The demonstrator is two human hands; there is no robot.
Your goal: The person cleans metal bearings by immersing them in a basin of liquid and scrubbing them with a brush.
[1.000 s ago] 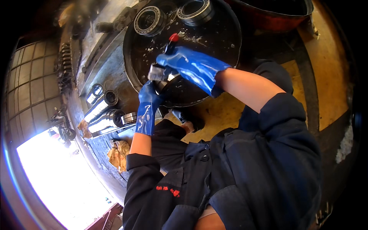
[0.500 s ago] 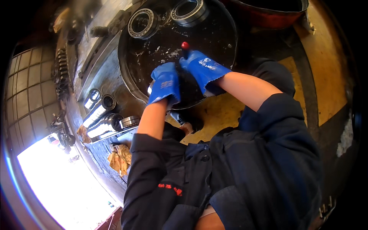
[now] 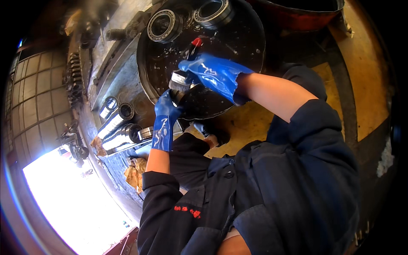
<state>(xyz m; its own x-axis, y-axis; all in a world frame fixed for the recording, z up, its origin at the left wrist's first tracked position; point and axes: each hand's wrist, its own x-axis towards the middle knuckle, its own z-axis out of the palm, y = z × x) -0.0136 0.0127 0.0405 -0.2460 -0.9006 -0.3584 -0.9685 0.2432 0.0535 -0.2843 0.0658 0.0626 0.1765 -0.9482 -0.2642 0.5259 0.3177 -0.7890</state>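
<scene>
My right hand [image 3: 212,72], in a blue rubber glove, is closed round a paintbrush [image 3: 180,81] with pale bristles and a dark, red-tipped handle. The bristles point down toward my left hand [image 3: 166,107]. That hand, also gloved in blue, grips a shiny metal ring [image 3: 177,97] near the front left rim of a round black pan [image 3: 142,63]. Fingers and brush hide most of the ring, so its exact kind cannot be told. Dark, wet-looking liquid covers the pan's bottom. Two roller bearings, a left one [image 3: 172,26] and a right one [image 3: 227,16], lie at its far side.
Left of the pan, rows of stacked bearings [image 3: 117,121] lie on a bench beside a single bearing [image 3: 145,133] and crumpled brown paper [image 3: 135,173]. A red drum [image 3: 297,20] stands at the far right. My dark shoe [image 3: 221,137] shows on the yellow floor.
My right hand has swung left and tilted the brush, bringing its bristles into view. My left hand has moved left and nearer to me, baring part of the metal ring.
</scene>
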